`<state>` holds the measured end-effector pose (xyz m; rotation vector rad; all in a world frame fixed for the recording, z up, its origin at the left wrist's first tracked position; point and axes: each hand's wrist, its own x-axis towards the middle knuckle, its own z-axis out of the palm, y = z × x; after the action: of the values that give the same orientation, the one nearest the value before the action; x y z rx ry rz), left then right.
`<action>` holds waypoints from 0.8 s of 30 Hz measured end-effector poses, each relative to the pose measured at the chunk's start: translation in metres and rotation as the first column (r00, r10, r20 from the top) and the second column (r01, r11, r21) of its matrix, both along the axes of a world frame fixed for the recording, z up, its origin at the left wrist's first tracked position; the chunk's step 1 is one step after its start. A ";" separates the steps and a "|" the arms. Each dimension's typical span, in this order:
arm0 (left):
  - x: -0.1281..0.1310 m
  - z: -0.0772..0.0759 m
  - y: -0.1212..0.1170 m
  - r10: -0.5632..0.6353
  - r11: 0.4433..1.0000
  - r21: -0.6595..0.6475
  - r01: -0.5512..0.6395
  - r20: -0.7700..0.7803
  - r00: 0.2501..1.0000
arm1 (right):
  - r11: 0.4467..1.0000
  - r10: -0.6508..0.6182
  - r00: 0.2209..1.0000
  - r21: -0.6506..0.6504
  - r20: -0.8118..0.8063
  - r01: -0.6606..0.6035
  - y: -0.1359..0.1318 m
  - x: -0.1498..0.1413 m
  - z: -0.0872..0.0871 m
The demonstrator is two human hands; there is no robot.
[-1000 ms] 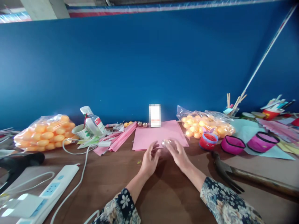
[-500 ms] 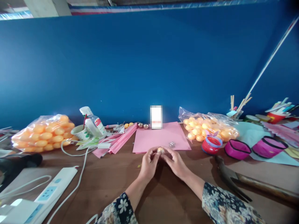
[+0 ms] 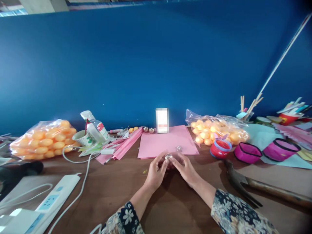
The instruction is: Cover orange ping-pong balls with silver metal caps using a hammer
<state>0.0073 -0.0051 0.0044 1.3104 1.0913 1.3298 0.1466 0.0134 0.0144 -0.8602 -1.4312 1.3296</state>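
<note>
Silvery ball (image 3: pixel 168 156): left hand (image 3: pixel 156 170) and right hand (image 3: pixel 185 168) angle inward, curled fingers (image 3: pixel 164 165) pinching it closely.

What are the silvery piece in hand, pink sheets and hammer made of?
Silvery piece: metal or metallic-coated plastic, shiny with bright glints; too small to tell. Pink sheets: probably paper, matte, thin and flat. Hammer: head likely steel, dark and dull; handle apparently wood, brown.

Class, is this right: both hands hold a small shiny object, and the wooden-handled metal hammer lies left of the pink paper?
Wrong side: the head view shows the wooden-handled metal hammer right of the flat pink paper. The rest stands.
</note>
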 end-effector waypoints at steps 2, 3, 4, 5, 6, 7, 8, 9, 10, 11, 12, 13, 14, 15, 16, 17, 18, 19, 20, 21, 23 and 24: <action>0.000 0.000 0.000 0.003 1.000 0.001 -0.003 -0.001 1.000 | 0.999 0.040 0.999 -0.010 0.006 -0.040 0.000 0.001 0.002; 0.000 0.000 0.000 0.014 1.000 0.000 -0.014 0.000 1.000 | 0.999 0.046 0.999 -0.006 0.012 -0.046 0.000 0.001 0.002; 0.000 0.000 0.001 0.026 1.000 0.001 -0.026 -0.001 1.000 | 0.999 0.048 0.999 0.002 0.017 -0.048 0.000 0.001 0.002; 0.000 0.001 0.001 0.037 0.999 0.007 -0.037 -0.002 0.999 | 0.999 0.050 0.999 0.012 0.019 -0.050 0.001 0.001 0.001; -0.001 0.001 0.001 0.042 0.999 0.014 -0.042 -0.003 0.999 | 0.998 0.052 0.999 0.021 0.016 -0.052 0.001 0.001 -0.001; -0.001 0.001 0.002 0.042 0.999 0.020 -0.042 0.000 0.999 | 0.998 0.054 0.998 0.026 0.012 -0.054 0.001 0.001 -0.002; -0.001 0.001 0.002 0.038 0.999 0.023 -0.038 0.003 0.999 | 0.998 0.057 0.998 0.026 0.010 -0.057 0.001 0.001 -0.003; -0.001 0.001 0.003 0.037 0.999 0.021 -0.037 0.006 0.999 | 0.998 0.062 0.998 0.024 0.014 -0.063 0.001 0.000 -0.005; -0.001 0.001 0.003 0.043 0.999 0.015 -0.044 0.009 0.999 | 0.998 0.065 0.998 0.021 0.024 -0.065 0.002 0.000 -0.005; -0.001 0.001 0.003 0.058 0.998 0.009 -0.058 0.011 0.998 | 0.998 0.062 0.997 0.019 0.043 -0.063 0.002 0.000 -0.005; -0.001 0.001 0.004 0.078 0.997 0.001 -0.078 0.013 0.997 | 0.999 0.048 0.996 0.022 0.069 -0.050 0.004 0.001 -0.005; 0.000 0.001 0.004 0.101 0.995 -0.008 -0.101 0.018 0.995 | 0.999 0.023 0.994 0.035 0.104 -0.027 0.006 0.004 -0.004; 0.000 0.000 0.004 0.122 0.992 -0.021 -0.121 0.026 0.992 | 0.998 -0.024 0.989 0.067 0.148 0.014 0.009 0.007 -0.003; 0.000 0.000 0.005 0.137 0.990 -0.040 -0.136 0.036 0.990 | 0.990 -0.095 0.975 0.119 0.201 0.072 0.013 0.012 -0.002; 0.001 0.000 0.005 0.146 0.988 -0.062 -0.143 0.047 0.988 | 0.971 -0.186 0.947 0.194 0.263 0.137 0.018 0.019 -0.001; 0.001 0.000 0.005 0.151 0.986 -0.081 -0.146 0.057 0.987 | 0.934 -0.304 0.894 0.289 0.329 0.211 0.023 0.026 -0.001; 0.002 -0.001 0.005 0.155 0.985 -0.093 -0.148 0.064 0.986 | 0.883 -0.423 0.815 0.383 0.396 0.272 0.028 0.033 -0.001; 0.002 -0.001 0.005 0.157 0.984 -0.098 -0.150 0.069 0.985 | 0.833 -0.519 0.716 0.464 0.467 0.300 0.032 0.040 -0.002; 0.002 0.000 0.005 0.160 0.983 -0.098 -0.153 0.071 0.985 | 0.801 -0.575 0.624 0.520 0.529 0.297 0.036 0.046 -0.002; 0.002 0.000 0.005 0.163 0.983 -0.100 -0.156 0.072 0.984 | 0.791 -0.592 0.582 0.539 0.558 0.289 0.039 0.050 -0.004; 0.003 0.001 0.004 0.172 0.981 -0.107 -0.164 0.066 0.983 | 0.795 -0.589 0.535 0.554 0.605 0.248 0.041 0.053 -0.006; 0.003 0.002 0.004 0.175 0.980 -0.109 -0.168 0.062 0.983 | 0.801 -0.579 0.519 0.558 0.629 0.217 0.040 0.052 -0.007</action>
<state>0.0099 -0.0009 0.0060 1.1041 1.2291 1.4154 0.1988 0.0537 0.0079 -1.4712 -1.8996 0.1872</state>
